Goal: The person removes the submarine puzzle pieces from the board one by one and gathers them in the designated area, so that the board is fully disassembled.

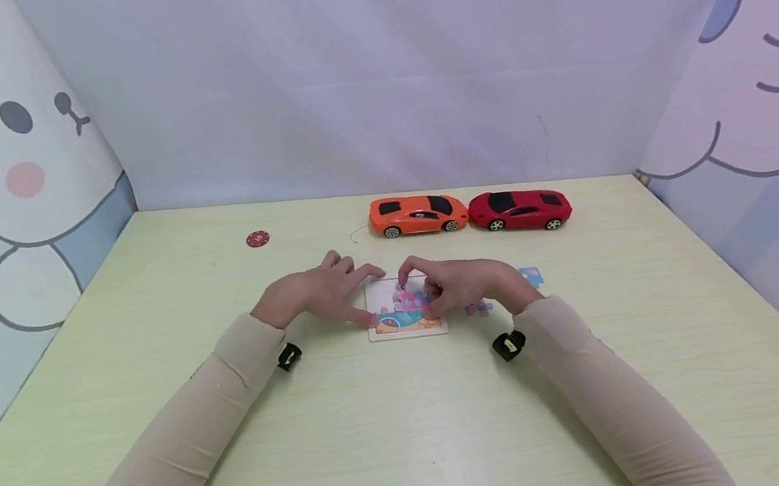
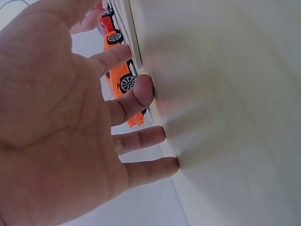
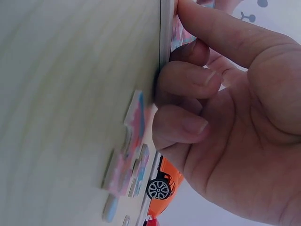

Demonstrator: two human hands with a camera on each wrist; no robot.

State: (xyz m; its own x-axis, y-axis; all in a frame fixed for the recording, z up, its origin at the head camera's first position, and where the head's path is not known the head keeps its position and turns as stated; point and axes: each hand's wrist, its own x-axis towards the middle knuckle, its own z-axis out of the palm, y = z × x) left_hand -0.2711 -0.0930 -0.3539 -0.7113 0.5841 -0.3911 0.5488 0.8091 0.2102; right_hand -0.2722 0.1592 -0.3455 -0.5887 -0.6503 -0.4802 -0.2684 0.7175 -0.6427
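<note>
Head view showed a flat, pale-rimmed puzzle tray point(image 1: 409, 335) at frame centre, a knobbed, spotted pink piece point(image 1: 409, 300) pinched by the right hand point(image 1: 464, 281), while the left hand point(image 1: 330, 288) spread unclenched fingers alongside.

The head view looks forward and down on the desk point(image 1: 413, 420); both wrist views look from very near, turned sideways, and share the orange car point(image 1: 407, 217).
</note>
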